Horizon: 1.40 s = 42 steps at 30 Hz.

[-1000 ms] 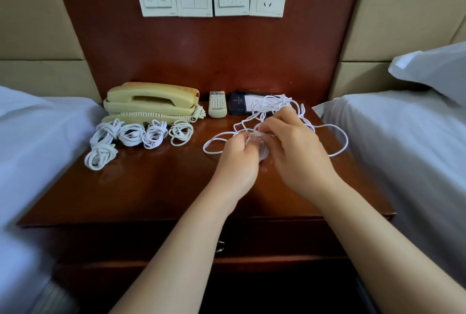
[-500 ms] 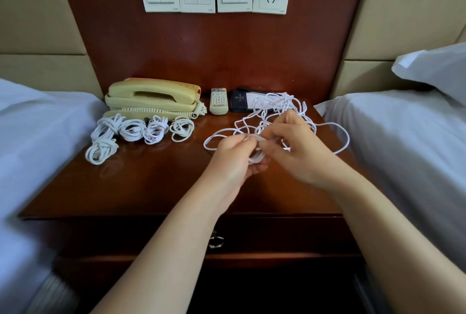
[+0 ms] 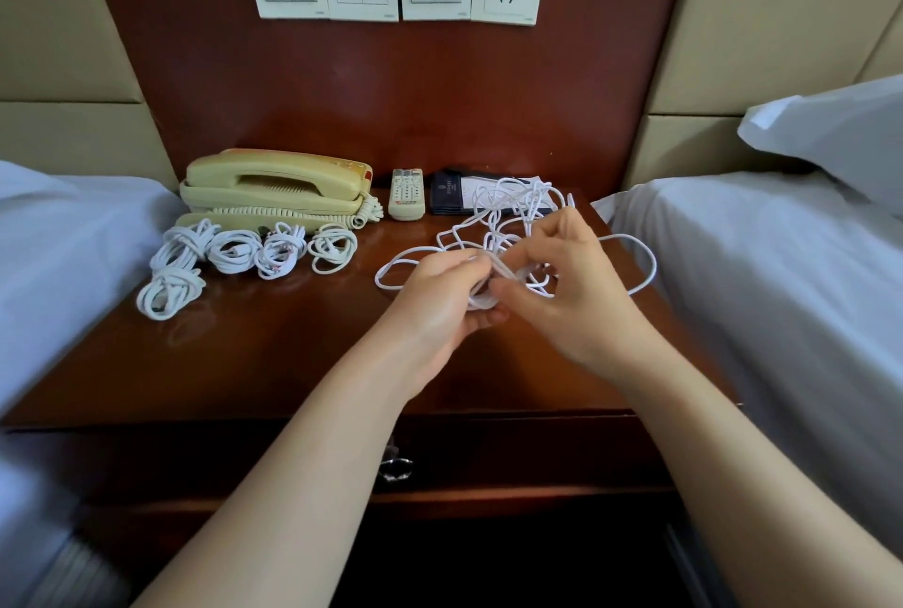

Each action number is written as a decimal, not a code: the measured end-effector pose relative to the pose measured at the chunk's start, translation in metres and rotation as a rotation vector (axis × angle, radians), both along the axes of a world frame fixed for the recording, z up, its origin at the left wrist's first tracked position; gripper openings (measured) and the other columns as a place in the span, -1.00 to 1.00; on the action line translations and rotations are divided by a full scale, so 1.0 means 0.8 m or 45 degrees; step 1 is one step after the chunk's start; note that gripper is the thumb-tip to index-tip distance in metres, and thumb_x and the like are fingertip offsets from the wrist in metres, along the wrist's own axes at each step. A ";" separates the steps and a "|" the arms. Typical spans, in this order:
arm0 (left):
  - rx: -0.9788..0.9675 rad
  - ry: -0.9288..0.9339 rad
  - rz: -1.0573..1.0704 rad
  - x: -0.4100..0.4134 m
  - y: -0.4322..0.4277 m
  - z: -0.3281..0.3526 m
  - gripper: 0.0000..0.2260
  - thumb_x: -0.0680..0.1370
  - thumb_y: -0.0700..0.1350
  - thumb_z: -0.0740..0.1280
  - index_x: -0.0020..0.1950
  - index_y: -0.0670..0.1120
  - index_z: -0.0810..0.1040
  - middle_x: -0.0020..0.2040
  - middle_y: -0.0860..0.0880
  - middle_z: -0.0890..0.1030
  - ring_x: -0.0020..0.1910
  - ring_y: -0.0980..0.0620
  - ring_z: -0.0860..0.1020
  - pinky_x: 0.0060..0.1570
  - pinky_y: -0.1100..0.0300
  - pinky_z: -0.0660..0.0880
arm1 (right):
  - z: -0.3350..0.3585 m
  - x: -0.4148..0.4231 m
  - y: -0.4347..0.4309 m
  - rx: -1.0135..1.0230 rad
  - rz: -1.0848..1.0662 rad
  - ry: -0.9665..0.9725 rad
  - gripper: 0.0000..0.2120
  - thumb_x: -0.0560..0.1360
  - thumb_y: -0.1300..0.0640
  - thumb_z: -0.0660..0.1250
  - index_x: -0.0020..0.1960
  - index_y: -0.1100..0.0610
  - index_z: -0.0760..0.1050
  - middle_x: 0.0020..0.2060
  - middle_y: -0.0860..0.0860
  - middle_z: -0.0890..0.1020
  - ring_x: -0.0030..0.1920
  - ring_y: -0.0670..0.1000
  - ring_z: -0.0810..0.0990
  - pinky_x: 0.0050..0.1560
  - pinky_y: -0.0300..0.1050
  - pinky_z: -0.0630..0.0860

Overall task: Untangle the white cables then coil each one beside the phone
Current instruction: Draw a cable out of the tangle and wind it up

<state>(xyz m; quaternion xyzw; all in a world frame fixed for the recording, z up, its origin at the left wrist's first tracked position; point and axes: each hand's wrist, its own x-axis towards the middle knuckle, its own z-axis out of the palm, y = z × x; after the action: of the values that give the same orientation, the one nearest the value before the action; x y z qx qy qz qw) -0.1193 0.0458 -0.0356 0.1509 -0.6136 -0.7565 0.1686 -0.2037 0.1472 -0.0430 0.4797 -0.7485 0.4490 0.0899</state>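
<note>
A half-wound white cable (image 3: 481, 302) is held above the nightstand (image 3: 293, 353), the left hand (image 3: 435, 309) curled round its loops, the right hand (image 3: 571, 294) pinching the feeding strand. Beside the phone (image 3: 273, 187), finished coils (image 3: 234, 251) are laid. Should the strand be pulled hard, the loose tangle (image 3: 508, 207) behind is likely to be drawn tighter, or the gathered loops spilled.

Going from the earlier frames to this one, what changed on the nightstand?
The right hand, earlier closed over the small coil, has drawn slightly back and now pinches a strand of the loose tangle beside it. The left hand still grips the coil. The five finished coils, phone and remote stayed put.
</note>
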 end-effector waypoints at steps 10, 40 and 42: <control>0.197 -0.006 0.092 -0.001 0.000 -0.002 -0.79 0.64 -0.23 0.11 0.11 -0.28 0.50 -0.06 -0.19 0.54 -0.22 0.02 0.51 -0.24 0.18 0.50 | -0.005 0.010 0.009 -0.125 -0.002 0.051 -0.84 0.41 0.28 0.44 -0.02 0.17 0.57 -0.04 0.00 0.44 -0.03 -0.19 0.42 0.00 -0.44 0.33; 0.650 0.020 -0.100 0.012 -0.025 0.003 -0.77 0.60 -0.13 0.12 -0.01 -0.23 0.51 -0.27 -0.11 0.49 -0.44 0.10 0.42 -0.46 0.30 0.42 | -0.012 0.013 -0.011 -0.304 0.034 0.176 -0.97 0.43 0.32 0.38 -0.14 0.23 0.55 -0.05 0.06 0.52 0.00 -0.20 0.47 0.01 -0.41 0.36; 0.628 0.044 -0.094 0.012 -0.022 0.004 -0.74 0.61 -0.04 0.16 0.02 -0.21 0.50 -0.29 -0.09 0.48 -0.45 0.10 0.41 -0.47 0.31 0.41 | -0.013 0.015 -0.012 -0.321 0.035 0.169 -0.96 0.44 0.34 0.37 -0.14 0.24 0.54 -0.05 0.06 0.51 -0.03 -0.19 0.47 -0.02 -0.40 0.38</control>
<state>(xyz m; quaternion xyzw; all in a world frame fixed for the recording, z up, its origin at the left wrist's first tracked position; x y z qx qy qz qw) -0.1098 0.0283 -0.0325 0.1522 -0.4124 -0.8915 0.1093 -0.1917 0.1379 -0.0533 0.5035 -0.6718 0.5081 0.1925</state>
